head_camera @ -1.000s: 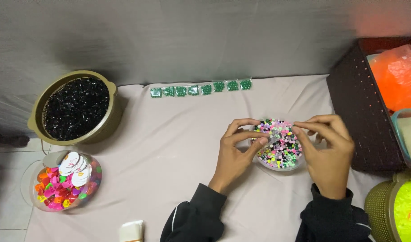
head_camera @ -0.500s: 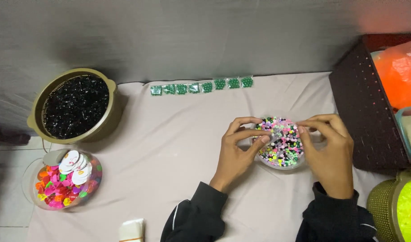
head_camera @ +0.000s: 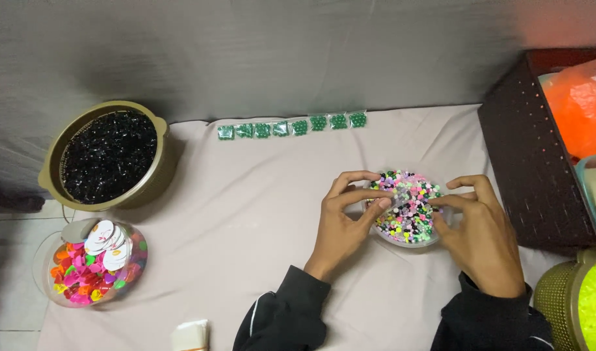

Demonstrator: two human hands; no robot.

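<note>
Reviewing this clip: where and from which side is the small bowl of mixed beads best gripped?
Probably by its rim, from above at opposite left and right sides. The bowl of mixed beads is round, upright, open and full; the left hand and right hand already flank it.

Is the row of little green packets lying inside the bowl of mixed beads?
No, the green packets lie in a row on the cloth, apart from the bead bowl that both hands touch.

open cloth [head_camera: 259,214] left of the bead bowl [head_camera: 407,207], dark basket [head_camera: 529,169] crowding its right, green packets [head_camera: 291,127] behind, gold pot [head_camera: 109,156] and jar [head_camera: 93,263] far left
</note>
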